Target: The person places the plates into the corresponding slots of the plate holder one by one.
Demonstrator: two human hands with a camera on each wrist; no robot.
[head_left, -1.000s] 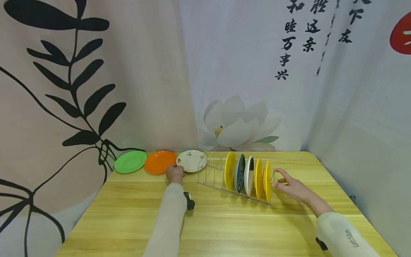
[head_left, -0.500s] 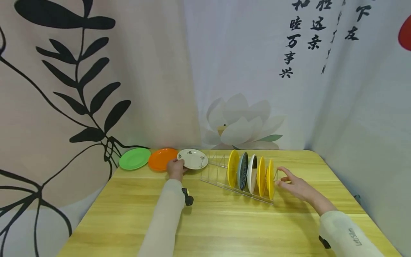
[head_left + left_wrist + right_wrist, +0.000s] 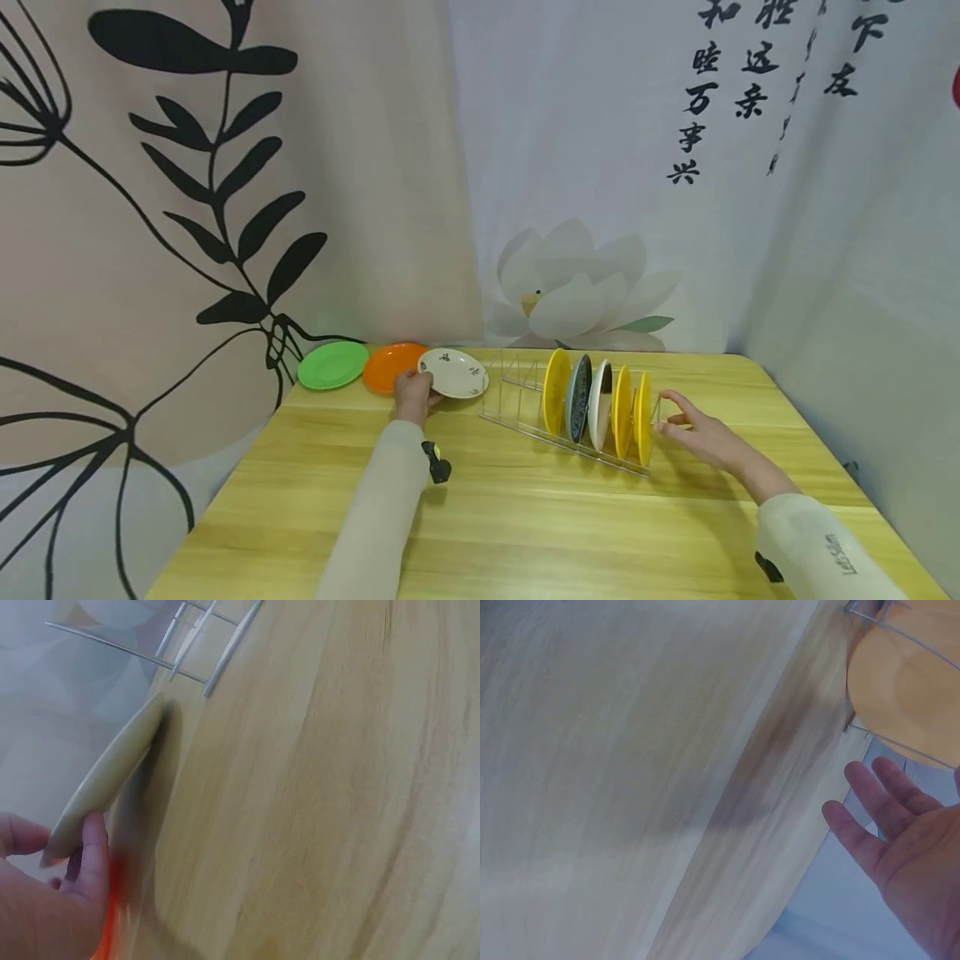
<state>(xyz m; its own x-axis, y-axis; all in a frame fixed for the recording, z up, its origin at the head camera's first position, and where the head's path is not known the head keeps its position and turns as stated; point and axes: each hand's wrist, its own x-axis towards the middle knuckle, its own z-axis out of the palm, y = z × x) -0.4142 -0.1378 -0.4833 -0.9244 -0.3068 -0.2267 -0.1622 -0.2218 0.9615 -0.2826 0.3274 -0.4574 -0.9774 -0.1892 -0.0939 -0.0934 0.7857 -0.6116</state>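
Observation:
My left hand (image 3: 412, 398) pinches the near left edge of a white plate with a small dark pattern (image 3: 453, 373), thumb on one face and fingers on the other. In the left wrist view this plate (image 3: 112, 765) is seen edge-on, tilted and raised, with its shadow on the table. To its right stands a wire dish rack (image 3: 517, 429) with several plates upright: yellow ones (image 3: 556, 392), a dark patterned one (image 3: 578, 400) and a white one with a dark section (image 3: 597, 408). My right hand (image 3: 705, 437) touches the rack's right end with thumb and index finger, other fingers spread.
An orange plate (image 3: 382, 375) and a green plate (image 3: 333, 365) lie at the table's back left edge. The wooden table (image 3: 540, 533) reaches to a printed curtain (image 3: 375, 167) behind. The rack's left slots hold no plates.
My left hand has lifted the white patterned plate slightly off the table and tilted it. The right hand stays at the rack's end. The head view has shifted a little left.

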